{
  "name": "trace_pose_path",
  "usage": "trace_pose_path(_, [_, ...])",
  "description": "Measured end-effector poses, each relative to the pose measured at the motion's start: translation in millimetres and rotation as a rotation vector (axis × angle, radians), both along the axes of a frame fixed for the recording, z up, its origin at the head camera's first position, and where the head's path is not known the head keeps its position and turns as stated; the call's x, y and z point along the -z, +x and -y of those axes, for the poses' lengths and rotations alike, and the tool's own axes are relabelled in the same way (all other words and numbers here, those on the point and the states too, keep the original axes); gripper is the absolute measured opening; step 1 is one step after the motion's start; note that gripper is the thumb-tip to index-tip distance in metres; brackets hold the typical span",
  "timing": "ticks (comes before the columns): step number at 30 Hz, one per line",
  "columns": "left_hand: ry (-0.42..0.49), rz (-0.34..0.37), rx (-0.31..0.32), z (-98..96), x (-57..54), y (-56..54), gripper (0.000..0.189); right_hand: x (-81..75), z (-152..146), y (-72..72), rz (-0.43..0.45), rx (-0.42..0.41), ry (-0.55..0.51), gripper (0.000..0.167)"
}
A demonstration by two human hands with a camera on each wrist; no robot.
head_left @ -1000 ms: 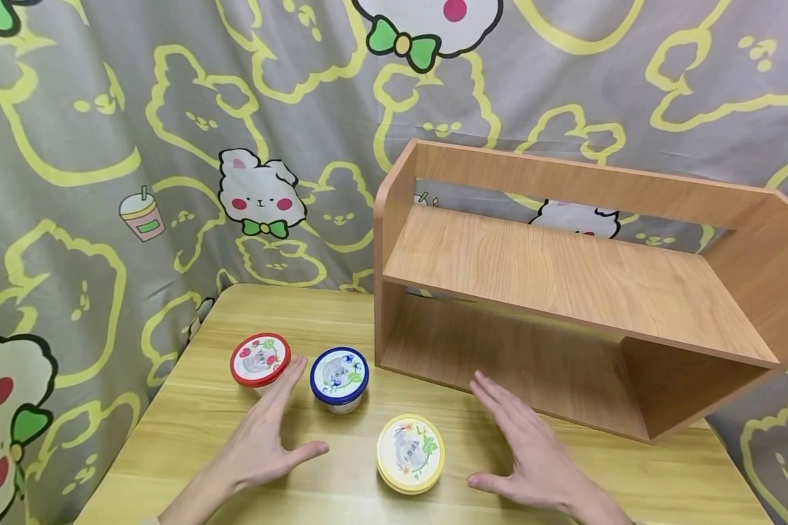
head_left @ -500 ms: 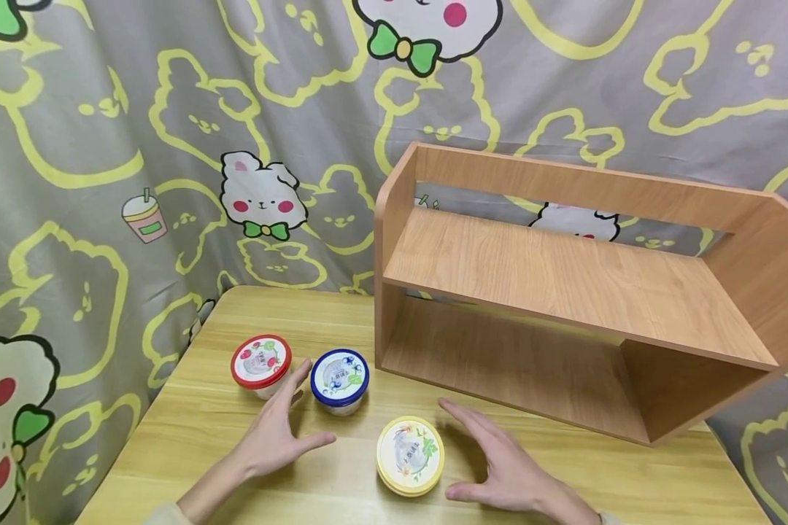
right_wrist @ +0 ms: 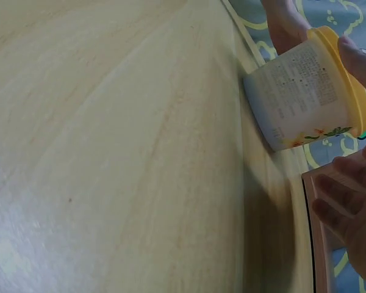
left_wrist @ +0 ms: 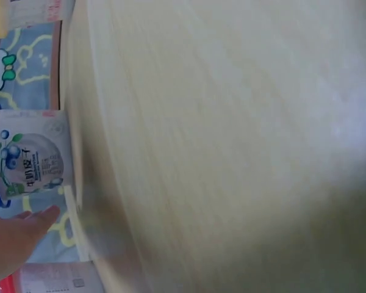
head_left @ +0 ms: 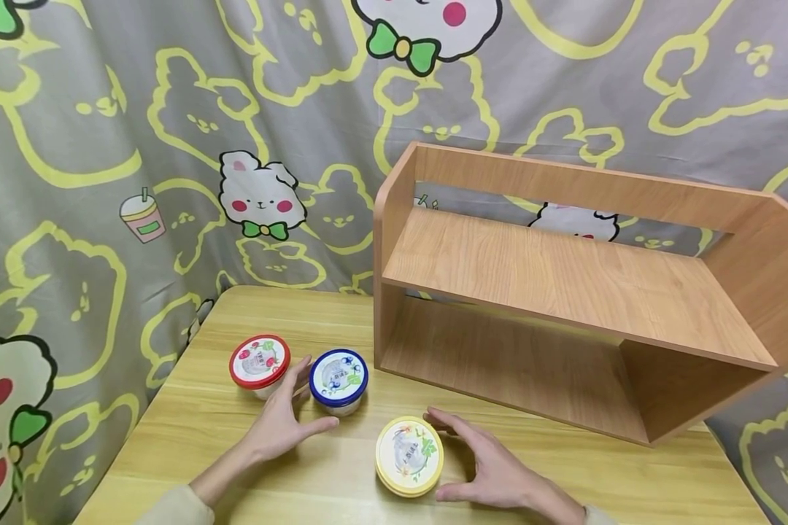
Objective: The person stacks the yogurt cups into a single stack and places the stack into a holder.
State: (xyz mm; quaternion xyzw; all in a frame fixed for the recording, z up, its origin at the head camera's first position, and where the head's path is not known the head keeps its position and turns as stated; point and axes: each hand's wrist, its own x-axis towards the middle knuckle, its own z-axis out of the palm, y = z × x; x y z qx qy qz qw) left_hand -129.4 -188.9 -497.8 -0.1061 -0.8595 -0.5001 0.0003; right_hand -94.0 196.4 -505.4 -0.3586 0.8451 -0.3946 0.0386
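Note:
Three lidded tubs stand on the wooden table. The yellow-lidded tub (head_left: pixel 410 456) is nearest the person, with the right hand (head_left: pixel 489 467) just to its right; thumb and fingers spread around that side, and I cannot tell whether they touch it. In the right wrist view, the right hand (right_wrist: pixel 357 213) lies beside the printed wall of the yellow-lidded tub (right_wrist: pixel 302 91). The left hand (head_left: pixel 279 430) reaches between the red-lidded tub (head_left: pixel 260 362) and the blue-lidded tub (head_left: pixel 339 379), thumb held out. Blueberries are printed on the blue-lidded tub (left_wrist: pixel 33 152) in the left wrist view.
A two-tier wooden shelf (head_left: pixel 565 270) occupies the back right of the table (head_left: pixel 302 313). Behind everything hangs a grey curtain (head_left: pixel 328 146) with rabbit and bear drawings. Bare tabletop lies left of the red-lidded tub.
The right hand has moved left, from beside the shelf to the yellow-lidded tub. The left hand has shifted slightly right, near the blue-lidded tub. The tubs have stayed put.

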Motion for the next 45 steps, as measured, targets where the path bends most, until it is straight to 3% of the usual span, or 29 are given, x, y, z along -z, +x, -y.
trace_pose_path(12, [0.048,0.088,-0.053,-6.2,4.3,-7.1,0.115,3.3,3,0.9,0.036,-0.030,-0.039,0.102])
trace_pose_path(26, [0.136,0.130,-0.061,-10.0,0.1,-9.3,0.105,4.7,7,0.4,0.046,-0.038,-0.084,0.100])
trace_pose_path(33, [0.148,0.149,-0.070,-10.6,0.2,-11.6,0.104,3.4,11,1.9,0.130,-0.006,-0.084,0.099])
trace_pose_path(45, [0.149,0.143,-0.068,-10.4,-1.3,-11.6,0.098,7.6,10,0.0,0.123,-0.026,-0.112,0.094])
